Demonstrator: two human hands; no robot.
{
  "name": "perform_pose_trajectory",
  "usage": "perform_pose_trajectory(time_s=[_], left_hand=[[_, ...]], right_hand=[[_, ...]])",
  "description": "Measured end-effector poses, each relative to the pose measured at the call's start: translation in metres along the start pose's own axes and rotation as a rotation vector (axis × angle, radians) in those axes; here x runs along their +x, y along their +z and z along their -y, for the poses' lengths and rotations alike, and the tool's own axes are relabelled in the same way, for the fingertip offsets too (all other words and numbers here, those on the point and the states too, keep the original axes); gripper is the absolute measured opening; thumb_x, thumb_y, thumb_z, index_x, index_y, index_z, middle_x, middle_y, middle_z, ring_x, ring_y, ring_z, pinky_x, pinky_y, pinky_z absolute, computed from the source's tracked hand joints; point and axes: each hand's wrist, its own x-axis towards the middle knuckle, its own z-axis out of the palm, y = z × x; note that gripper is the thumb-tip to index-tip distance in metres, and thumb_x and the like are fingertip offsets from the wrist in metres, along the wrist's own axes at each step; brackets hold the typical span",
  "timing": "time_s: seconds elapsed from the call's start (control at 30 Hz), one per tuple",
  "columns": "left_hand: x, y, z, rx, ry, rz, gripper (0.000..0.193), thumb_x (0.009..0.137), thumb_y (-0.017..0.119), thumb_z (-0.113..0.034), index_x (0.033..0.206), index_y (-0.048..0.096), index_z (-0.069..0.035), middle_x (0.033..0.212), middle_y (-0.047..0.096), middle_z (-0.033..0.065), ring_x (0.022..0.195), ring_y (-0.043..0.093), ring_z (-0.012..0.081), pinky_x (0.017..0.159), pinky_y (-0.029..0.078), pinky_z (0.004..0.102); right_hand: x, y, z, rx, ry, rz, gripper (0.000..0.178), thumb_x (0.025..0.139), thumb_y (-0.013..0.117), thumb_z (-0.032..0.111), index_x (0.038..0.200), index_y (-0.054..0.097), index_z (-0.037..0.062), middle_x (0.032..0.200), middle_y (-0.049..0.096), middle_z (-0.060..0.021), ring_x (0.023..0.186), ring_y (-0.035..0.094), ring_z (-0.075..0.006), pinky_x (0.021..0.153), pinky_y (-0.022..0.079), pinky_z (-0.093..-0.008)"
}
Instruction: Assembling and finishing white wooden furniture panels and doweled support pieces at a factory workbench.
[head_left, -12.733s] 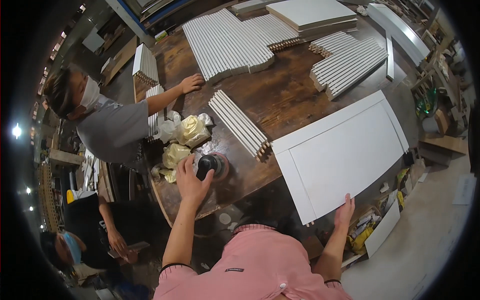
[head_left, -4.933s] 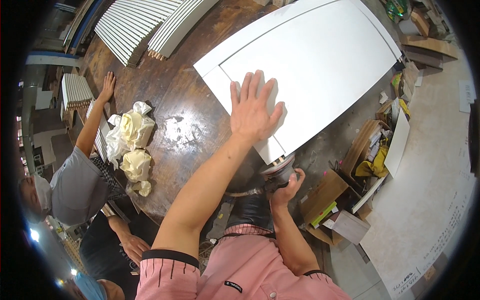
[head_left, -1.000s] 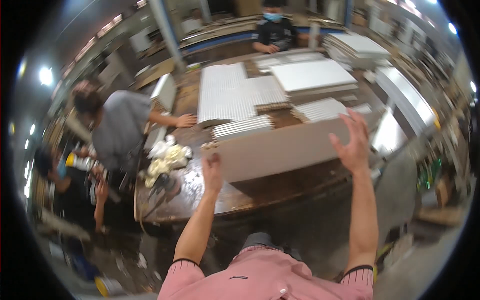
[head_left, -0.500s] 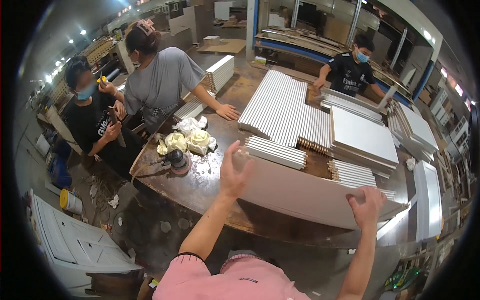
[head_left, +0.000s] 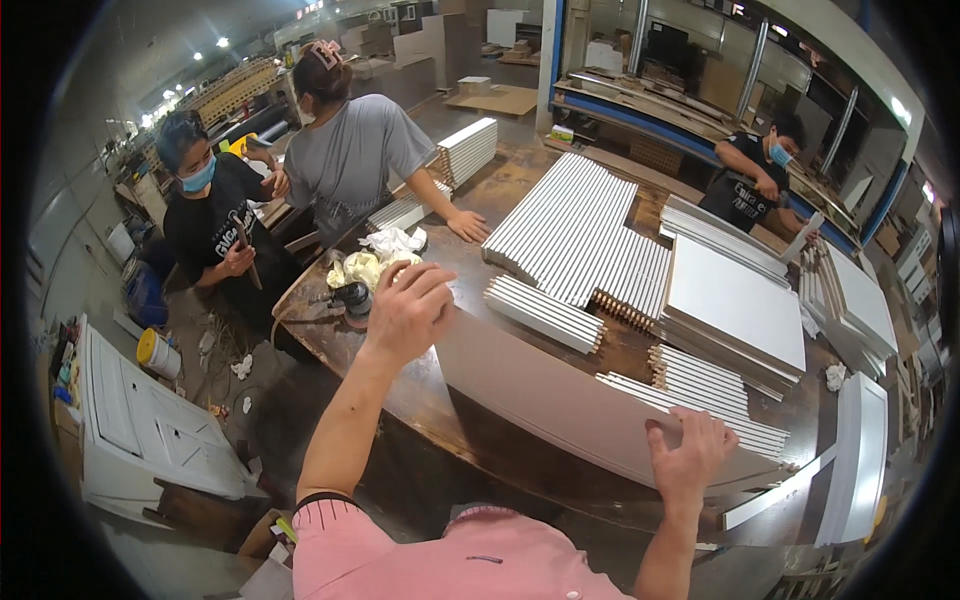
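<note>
Head view shows a worn brown table (head_left: 480, 215) in a workshop, three other people around it. My left hand (head_left: 408, 308) and right hand (head_left: 688, 455) grip one white panel (head_left: 560, 395) on edge at the table's near side.

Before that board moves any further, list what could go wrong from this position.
The white panel stands tilted on edge at the table's rim, gripped only at its upper edge by the left hand and right hand; it could slip or tip off. Swinging it may sweep the slat stack or the sander beside it.
</note>
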Motion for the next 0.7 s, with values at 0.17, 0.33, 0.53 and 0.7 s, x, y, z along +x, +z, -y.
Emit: perform_pose_trajectory(time_s=[0.17, 0.33, 0.53, 0.7], left_hand=[[-0.013, 0.001, 0.005, -0.221, -0.404, -0.356, 0.006, 0.096, 0.065, -0.011, 0.096, 0.063, -0.005, 0.099, 0.071, 0.0105, 0.093, 0.069, 0.0318, 0.082, 0.052, 0.0400], [-0.066, 0.009, 0.015, -0.788, -1.105, -0.176, 0.022, 0.104, 0.055, -0.018, 0.109, 0.065, 0.001, 0.098, 0.072, 0.0119, 0.093, 0.070, 0.0253, 0.086, 0.052, 0.0382], [-0.095, 0.044, 0.000, -0.638, -0.846, -0.293, 0.035, 0.103, 0.060, -0.018, 0.134, 0.063, -0.001, 0.126, 0.070, 0.0134, 0.112, 0.067, 0.0219, 0.093, 0.053, 0.0338], [-0.052, 0.037, -0.018, -0.961, -0.999, -0.118, 0.034, 0.101, 0.066, -0.015, 0.131, 0.064, 0.002, 0.120, 0.070, 0.0073, 0.110, 0.064, 0.0129, 0.096, 0.049, 0.0268]], right_hand=[[0.000, -0.008, 0.003, 0.040, -0.055, 0.026, 0.040, 0.080, 0.080, 0.043, 0.106, 0.071, 0.0138, 0.094, 0.063, -0.0021, 0.095, 0.056, -0.0243, 0.098, 0.035, -0.0465], [0.001, -0.011, -0.005, 0.064, -0.054, 0.062, 0.052, 0.082, 0.080, 0.044, 0.122, 0.068, 0.0120, 0.096, 0.062, -0.0047, 0.098, 0.056, -0.0252, 0.099, 0.034, -0.0479], [0.000, -0.014, -0.002, 0.059, -0.073, 0.107, 0.057, 0.081, 0.080, 0.042, 0.127, 0.066, 0.0116, 0.099, 0.060, -0.0058, 0.099, 0.054, -0.0263, 0.100, 0.032, -0.0475], [-0.001, -0.014, -0.001, 0.063, -0.055, 0.095, 0.056, 0.081, 0.080, 0.042, 0.127, 0.066, 0.0119, 0.098, 0.059, -0.0060, 0.099, 0.054, -0.0265, 0.101, 0.032, -0.0479]])
